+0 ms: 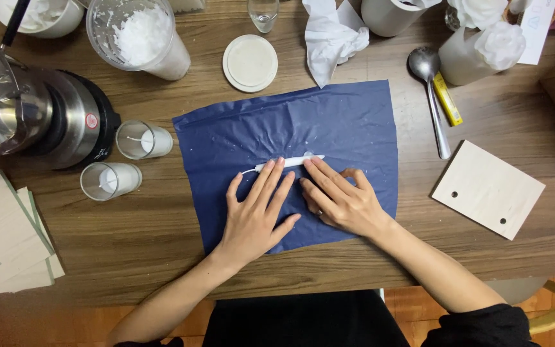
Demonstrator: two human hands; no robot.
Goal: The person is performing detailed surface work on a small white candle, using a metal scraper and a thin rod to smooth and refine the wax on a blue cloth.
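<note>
White wax, a thin taper candle (pixel 288 162), lies crosswise just under my fingertips: left hand (pixel 255 216) and right hand (pixel 340 200) both lie flat with fingers spread, pressing it, gripping nothing. Beneath them I see a blue sheet (pixel 354 122) on the wooden table (pixel 136 231). Bare wood runs left and right of my fingers; beyond them sit two glass candles (pixel 126 159), a spoon (pixel 431 96), and a round lid (pixel 250 63).
</note>
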